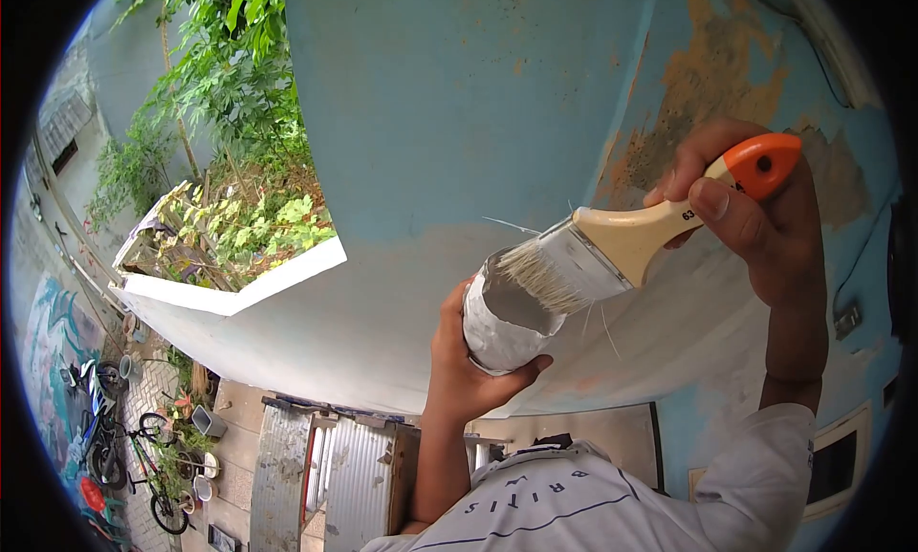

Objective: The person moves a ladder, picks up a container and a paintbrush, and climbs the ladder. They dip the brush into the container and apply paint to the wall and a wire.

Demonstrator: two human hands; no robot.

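My left hand (483,378) is wrapped round a white, paint-smeared cup (505,337), its open top tilted toward the brush. Between the thumb and fingers of my right hand (741,208) is a paintbrush (626,238) with a pale wooden handle tipped in orange. The brush's light bristles (545,277) overlap the cup's mouth in this view, and a few stray bristles stick out at the sides. Behind both hands rises a wall (459,103), blue in its upper part and whitish lower down.
Peeling brown patches (712,69) mark the wall at upper right. A white ledge (234,299) borders green plants (258,122) on the left. Below stand corrugated metal sheets (349,471), potted plants (206,421), a bicycle (158,471) and a motorbike (103,428).
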